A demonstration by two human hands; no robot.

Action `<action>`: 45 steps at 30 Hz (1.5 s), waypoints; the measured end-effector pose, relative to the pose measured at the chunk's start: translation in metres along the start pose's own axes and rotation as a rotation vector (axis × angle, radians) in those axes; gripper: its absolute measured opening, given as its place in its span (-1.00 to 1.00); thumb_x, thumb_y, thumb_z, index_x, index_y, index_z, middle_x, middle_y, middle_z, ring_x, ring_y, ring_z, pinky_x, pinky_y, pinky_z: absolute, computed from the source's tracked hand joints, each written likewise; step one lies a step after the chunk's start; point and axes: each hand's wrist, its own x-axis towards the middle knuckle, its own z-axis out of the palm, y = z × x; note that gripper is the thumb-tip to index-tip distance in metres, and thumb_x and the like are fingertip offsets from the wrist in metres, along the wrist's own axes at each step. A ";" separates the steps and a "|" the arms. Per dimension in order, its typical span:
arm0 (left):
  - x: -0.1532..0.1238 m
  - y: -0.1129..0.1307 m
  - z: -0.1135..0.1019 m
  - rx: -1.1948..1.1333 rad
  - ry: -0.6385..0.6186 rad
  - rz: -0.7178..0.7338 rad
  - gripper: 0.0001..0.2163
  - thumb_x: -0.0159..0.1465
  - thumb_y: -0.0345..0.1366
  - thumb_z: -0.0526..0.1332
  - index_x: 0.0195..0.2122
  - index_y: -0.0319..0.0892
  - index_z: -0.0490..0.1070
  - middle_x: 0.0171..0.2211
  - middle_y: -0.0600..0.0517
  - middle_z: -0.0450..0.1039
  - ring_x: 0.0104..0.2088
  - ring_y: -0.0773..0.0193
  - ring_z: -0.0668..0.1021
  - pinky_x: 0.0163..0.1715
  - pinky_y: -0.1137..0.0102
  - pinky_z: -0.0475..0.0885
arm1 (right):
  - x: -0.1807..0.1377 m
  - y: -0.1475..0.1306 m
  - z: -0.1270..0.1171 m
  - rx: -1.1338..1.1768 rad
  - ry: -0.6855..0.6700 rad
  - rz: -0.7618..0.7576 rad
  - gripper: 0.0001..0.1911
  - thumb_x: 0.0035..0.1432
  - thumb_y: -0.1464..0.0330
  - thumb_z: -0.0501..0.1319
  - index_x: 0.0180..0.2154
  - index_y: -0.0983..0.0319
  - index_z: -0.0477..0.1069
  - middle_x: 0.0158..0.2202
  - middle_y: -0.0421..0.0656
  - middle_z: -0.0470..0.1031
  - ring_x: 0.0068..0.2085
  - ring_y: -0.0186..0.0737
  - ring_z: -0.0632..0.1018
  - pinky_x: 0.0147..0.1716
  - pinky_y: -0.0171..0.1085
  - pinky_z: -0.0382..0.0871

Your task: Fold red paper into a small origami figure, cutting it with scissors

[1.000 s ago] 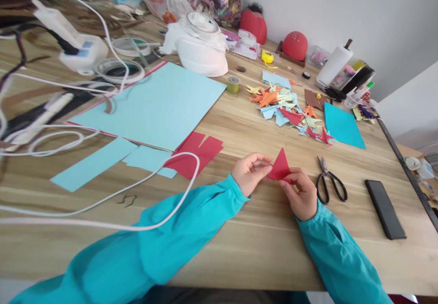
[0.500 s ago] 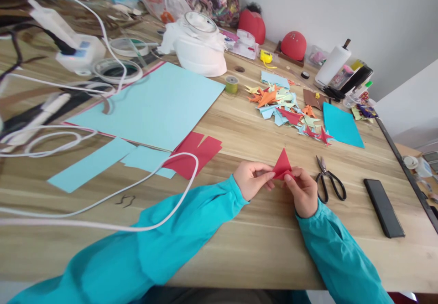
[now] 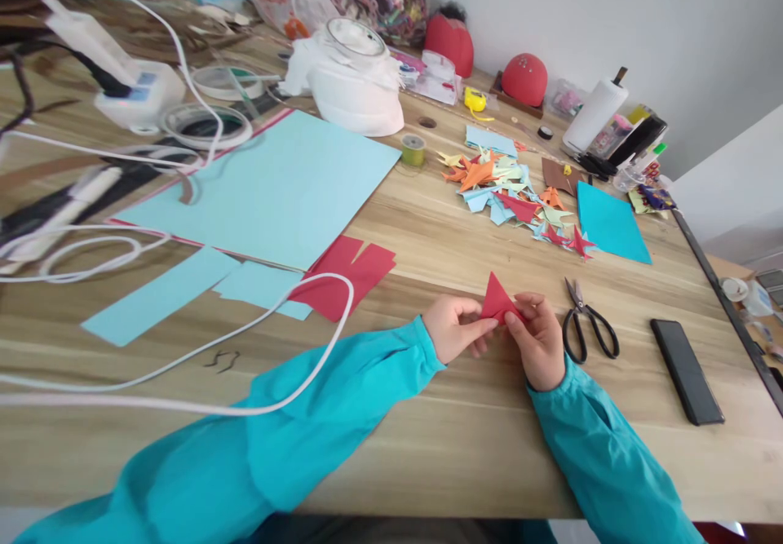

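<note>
Cable comes first on my screen: a white cable loops over the wooden table at nine o'clock from the hands, and its bend lies across some red scraps. At ten o'clock I see a blue strip and, beyond it, a large light blue sheet lying flat. A white jar stands at the far edge of that sheet, around eleven o'clock. A small green spool sits just beside the sheet's right corner.

Near the middle, two teal sleeves reach in from six o'clock. The left hand is closed, thumb and fingers pinching the lower left edge of a red paper triangle. The triangle sits between the two hands with its tip toward twelve o'clock. I cannot tell whether it touches the table. The right hand is closed too, pinching the triangle's lower right corner.

At twelve to one o'clock from the hands, well apart, lies a pile of folded paper shapes in orange, blue and red. Scissors lie just beside the right hand at three o'clock, blades pointing away from me. A teal sheet lies at one o'clock, and a black phone lies flat at four o'clock, near the table's right edge.
</note>
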 end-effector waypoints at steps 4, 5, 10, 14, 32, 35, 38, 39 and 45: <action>0.000 -0.001 0.001 0.011 0.024 -0.004 -0.82 -0.04 -0.30 0.34 -0.59 -0.30 0.39 -0.69 0.09 0.39 -0.73 0.41 0.42 -0.77 0.53 0.36 | 0.001 0.000 0.000 -0.050 -0.055 0.012 -0.74 0.05 0.25 0.24 -0.20 0.21 0.36 -0.29 -0.11 0.50 -0.36 -0.27 0.50 -0.48 -0.31 0.40; 0.000 0.000 0.001 0.013 0.026 -0.006 -0.82 -0.04 -0.30 0.34 -0.58 -0.30 0.38 -0.69 0.09 0.38 -0.73 0.41 0.42 -0.77 0.53 0.36 | 0.001 -0.001 0.000 -0.063 -0.058 0.013 -0.76 0.06 0.25 0.24 -0.23 0.21 0.37 -0.31 -0.13 0.50 -0.38 -0.28 0.50 -0.48 -0.31 0.39; 0.001 0.000 0.001 0.022 0.025 -0.022 -0.82 0.00 -0.29 0.31 -0.60 -0.29 0.38 -0.70 0.08 0.38 -0.74 0.42 0.42 -0.77 0.53 0.36 | 0.003 -0.003 -0.001 -0.107 -0.047 0.032 -0.82 0.06 0.25 0.24 -0.33 0.22 0.39 -0.45 -0.20 0.49 -0.48 -0.33 0.46 -0.48 -0.32 0.37; 0.001 -0.001 0.001 0.075 0.023 -0.027 -0.88 -0.02 -0.37 0.31 -0.58 -0.30 0.40 -0.73 0.11 0.36 -0.73 0.42 0.42 -0.77 0.55 0.36 | 0.004 -0.003 -0.002 -0.070 -0.050 0.059 -0.81 0.06 0.25 0.24 -0.33 0.23 0.39 -0.49 -0.22 0.48 -0.52 -0.35 0.44 -0.51 -0.35 0.36; 0.001 -0.003 0.000 0.050 0.039 -0.037 -0.82 0.02 -0.36 0.29 -0.63 -0.27 0.32 -0.73 0.12 0.35 -0.77 0.45 0.39 -0.83 0.57 0.31 | 0.005 -0.005 0.001 0.045 -0.049 0.170 -0.74 -0.07 0.19 0.32 -0.40 0.24 0.41 -0.55 -0.22 0.51 -0.57 -0.33 0.49 -0.54 -0.33 0.42; 0.001 -0.002 0.000 0.046 0.044 -0.048 -0.81 0.01 -0.36 0.30 -0.63 -0.27 0.31 -0.73 0.12 0.35 -0.78 0.45 0.39 -0.83 0.57 0.32 | 0.005 -0.005 0.001 0.053 -0.046 0.172 -0.74 -0.08 0.20 0.33 -0.40 0.24 0.41 -0.55 -0.22 0.52 -0.57 -0.33 0.49 -0.53 -0.32 0.43; 0.001 -0.001 0.000 0.045 0.042 -0.053 -0.83 0.02 -0.34 0.30 -0.61 -0.28 0.34 -0.71 0.11 0.36 -0.76 0.44 0.40 -0.83 0.56 0.33 | 0.005 -0.005 0.000 0.060 -0.042 0.175 -0.75 -0.07 0.21 0.33 -0.40 0.24 0.41 -0.55 -0.22 0.52 -0.57 -0.34 0.49 -0.54 -0.34 0.42; 0.001 -0.001 0.001 0.044 0.044 -0.049 -0.82 0.02 -0.33 0.30 -0.61 -0.29 0.35 -0.71 0.11 0.36 -0.76 0.44 0.41 -0.83 0.56 0.34 | 0.005 -0.005 0.000 0.059 -0.044 0.178 -0.75 -0.07 0.21 0.33 -0.39 0.24 0.41 -0.55 -0.21 0.52 -0.57 -0.34 0.49 -0.55 -0.34 0.41; 0.001 0.000 0.000 0.038 0.036 -0.029 -0.78 0.02 -0.31 0.30 -0.66 -0.28 0.33 -0.74 0.11 0.34 -0.77 0.44 0.40 -0.82 0.55 0.34 | 0.006 -0.008 0.001 0.067 -0.051 0.185 -0.76 -0.08 0.23 0.33 -0.41 0.25 0.43 -0.54 -0.23 0.51 -0.54 -0.35 0.49 -0.49 -0.33 0.42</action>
